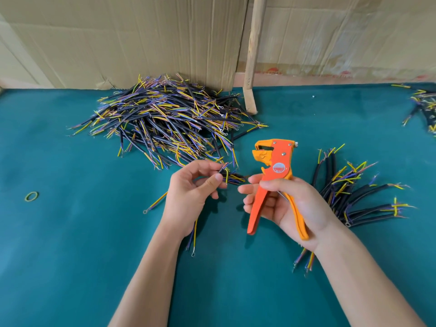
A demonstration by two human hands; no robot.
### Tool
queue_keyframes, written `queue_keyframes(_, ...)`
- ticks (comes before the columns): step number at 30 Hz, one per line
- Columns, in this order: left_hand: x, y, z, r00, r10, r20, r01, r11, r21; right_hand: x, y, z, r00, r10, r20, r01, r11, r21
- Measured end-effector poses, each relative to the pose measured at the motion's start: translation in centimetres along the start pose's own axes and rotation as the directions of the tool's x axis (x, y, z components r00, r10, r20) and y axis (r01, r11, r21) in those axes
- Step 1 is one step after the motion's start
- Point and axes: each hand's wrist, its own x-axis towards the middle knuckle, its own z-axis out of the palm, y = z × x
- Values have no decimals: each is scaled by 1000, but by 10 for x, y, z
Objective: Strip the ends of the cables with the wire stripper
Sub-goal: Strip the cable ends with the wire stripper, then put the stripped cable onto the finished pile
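My right hand [285,206] grips the handles of an orange wire stripper [274,178], held upright with its jaws pointing up and to the left. My left hand [192,192] pinches a short black cable [224,172] near its thin coloured end wires, just left of the stripper; the cable's other end, with a ring terminal [193,254], hangs below my wrist. A few centimetres separate the wire ends from the stripper's jaws.
A large heap of black cables [165,121] lies behind my hands on the green table [70,232]. A smaller pile [354,194] lies to the right, another [422,107] at the far right edge. A rubber band [31,196] lies left. Cardboard [118,38] and a wooden post [253,55] stand behind.
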Motion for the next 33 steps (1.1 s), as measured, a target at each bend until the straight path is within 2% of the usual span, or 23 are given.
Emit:
queue_keyframes(5, -5, 0, 4, 994, -51, 96, 40, 994, 105, 2, 5, 7, 999, -35, -29, 35, 999, 1)
queue_keyframes(11, -7, 7, 2, 984, -65, 164, 52, 995, 82, -1, -1, 2, 998, -58, 29, 61, 994, -86)
queue_keyframes(17, -8, 9, 0, 976, -105, 193, 83, 990, 118, -1, -3, -1, 998, -65, 20, 67, 991, -118)
queue_keyframes(20, -6, 11, 0, 966, -135, 220, 105, 984, 145, -5, -8, -1, 994, -47, 95, 58, 991, -123)
queue_keyframes(22, -5, 14, -1, 950, -171, 260, 116, 970, 212, -7, -10, -1, 988, -58, 143, 69, 995, -72)
queue_keyframes(25, -5, 16, 0, 936, -221, 273, 131, 940, 314, -8, -11, 1, 986, -65, 155, 49, 993, 105)
queue_keyframes(29, -8, 19, 24, 970, -184, 162, 111, 919, 377, -13, -24, -9, 981, -157, 111, 110, 931, 347)
queue_keyframes(31, -2, 20, 53, 985, -130, 110, 68, 893, 445, -19, -34, -14, 935, -236, 265, 82, 870, 485)
queue_keyframes(33, 10, 25, 87, 994, -47, 102, -12, 856, 516, -26, -38, -15, 838, -312, 448, 12, 831, 556)
